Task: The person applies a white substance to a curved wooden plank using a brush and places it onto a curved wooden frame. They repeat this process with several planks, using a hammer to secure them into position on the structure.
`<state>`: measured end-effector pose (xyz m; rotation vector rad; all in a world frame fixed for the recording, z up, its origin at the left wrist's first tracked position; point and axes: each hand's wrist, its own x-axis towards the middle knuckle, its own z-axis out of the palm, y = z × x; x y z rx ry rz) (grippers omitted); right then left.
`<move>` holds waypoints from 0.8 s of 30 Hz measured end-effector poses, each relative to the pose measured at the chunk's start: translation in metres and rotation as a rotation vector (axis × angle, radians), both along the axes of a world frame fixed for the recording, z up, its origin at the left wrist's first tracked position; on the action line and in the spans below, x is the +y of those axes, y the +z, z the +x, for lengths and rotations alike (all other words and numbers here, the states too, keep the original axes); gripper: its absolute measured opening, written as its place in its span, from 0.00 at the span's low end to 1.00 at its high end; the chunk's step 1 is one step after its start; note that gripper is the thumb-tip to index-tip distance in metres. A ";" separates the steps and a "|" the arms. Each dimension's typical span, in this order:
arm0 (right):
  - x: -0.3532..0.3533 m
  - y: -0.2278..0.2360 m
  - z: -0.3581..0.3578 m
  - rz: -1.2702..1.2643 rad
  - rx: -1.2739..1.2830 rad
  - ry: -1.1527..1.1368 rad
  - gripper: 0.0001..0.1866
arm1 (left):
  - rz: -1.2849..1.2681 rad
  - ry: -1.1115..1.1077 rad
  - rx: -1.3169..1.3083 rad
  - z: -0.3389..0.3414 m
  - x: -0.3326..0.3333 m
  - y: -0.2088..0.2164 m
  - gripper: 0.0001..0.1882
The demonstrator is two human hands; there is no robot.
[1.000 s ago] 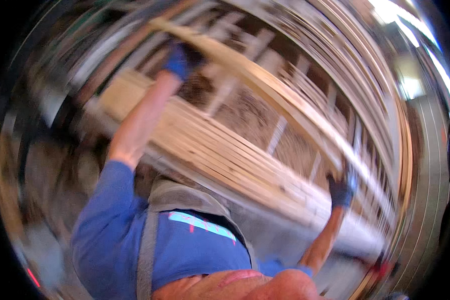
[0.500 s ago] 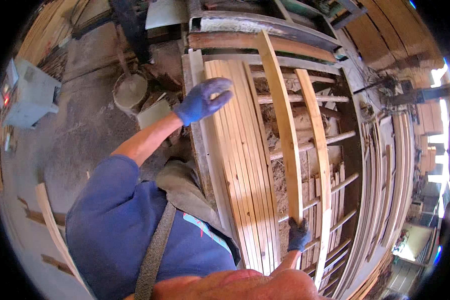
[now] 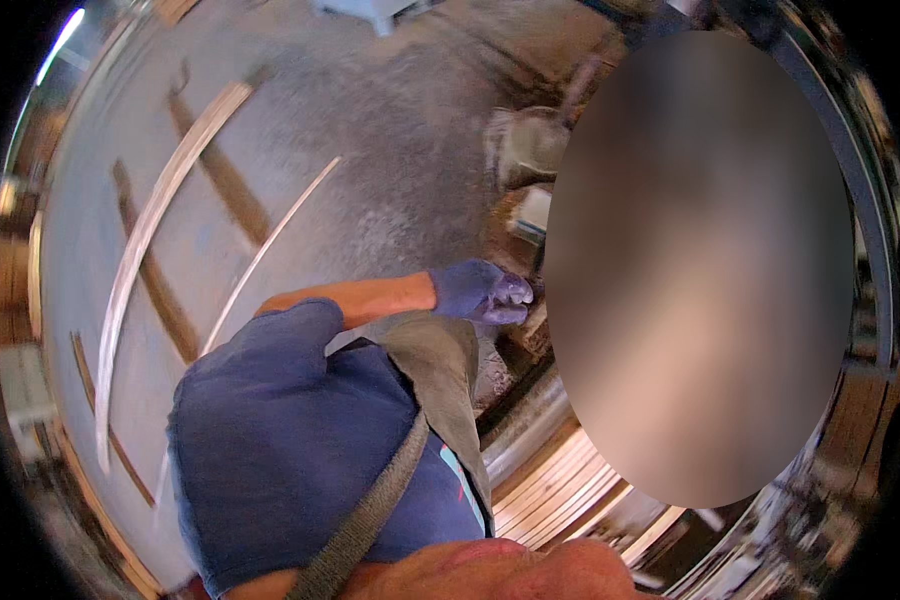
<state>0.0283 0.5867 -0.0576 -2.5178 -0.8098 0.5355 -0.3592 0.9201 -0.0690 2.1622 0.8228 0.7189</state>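
Note:
My left hand [image 3: 482,292], in a blue glove, is held out in front of my body with its fingers curled in. Nothing shows in it. It is nearest to the left edge of a large blurred oval, which covers much of the right half of the view. My right hand is not in view. Below the oval, part of the row of pale wooden boards [image 3: 555,488] shows, lying side by side close to my apron [image 3: 438,360]. Past the left hand sits a small pale box-like thing [image 3: 533,214].
On the grey floor to the left, a long pale board [image 3: 160,215] and a thin strip [image 3: 275,245] lie across darker wooden pieces [image 3: 232,195]. A round, bucket-like container [image 3: 533,145] stands farther off. A dark metal beam [image 3: 870,200] runs along the right.
The view has swung left, so more floor shows and the boards have shifted to the lower right. My left hand has left the boards and its fingers have curled; the right hand has dropped from view.

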 end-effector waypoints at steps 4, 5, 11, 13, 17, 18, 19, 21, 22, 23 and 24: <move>0.084 0.002 -0.032 -0.024 -0.001 0.205 0.22 | -0.130 0.103 0.125 -0.053 -0.018 -0.004 0.21; 0.107 0.000 -0.041 -0.029 0.006 0.260 0.22 | -0.178 0.118 0.148 -0.063 -0.020 0.005 0.20; 0.192 -0.009 -0.092 -0.042 0.028 0.456 0.24 | -0.247 0.260 0.222 -0.144 -0.050 -0.056 0.22; 0.209 -0.010 -0.103 -0.033 0.029 0.504 0.24 | -0.207 0.359 0.249 -0.170 -0.076 -0.086 0.24; 0.216 -0.011 -0.116 0.012 0.037 0.544 0.25 | -0.581 0.341 0.365 -0.207 -0.097 -0.080 0.22; 0.212 -0.011 -0.116 0.027 0.040 0.546 0.25 | -0.541 0.333 0.340 -0.209 -0.101 -0.075 0.23; 0.207 -0.011 -0.114 0.049 0.048 0.538 0.26 | -0.502 0.322 0.320 -0.211 -0.107 -0.071 0.23; 0.192 -0.008 -0.107 0.086 0.051 0.510 0.26 | -0.334 0.174 0.403 -0.205 -0.116 -0.078 0.23; 0.181 -0.007 -0.101 0.110 0.057 0.474 0.27 | -0.242 0.081 0.446 -0.201 -0.116 -0.079 0.23; 0.165 -0.004 -0.088 0.140 0.053 0.425 0.27 | -0.292 0.057 0.469 -0.192 -0.114 -0.072 0.23; 0.144 -0.004 -0.077 0.163 0.062 0.372 0.27 | -0.340 0.023 0.496 -0.183 -0.112 -0.063 0.23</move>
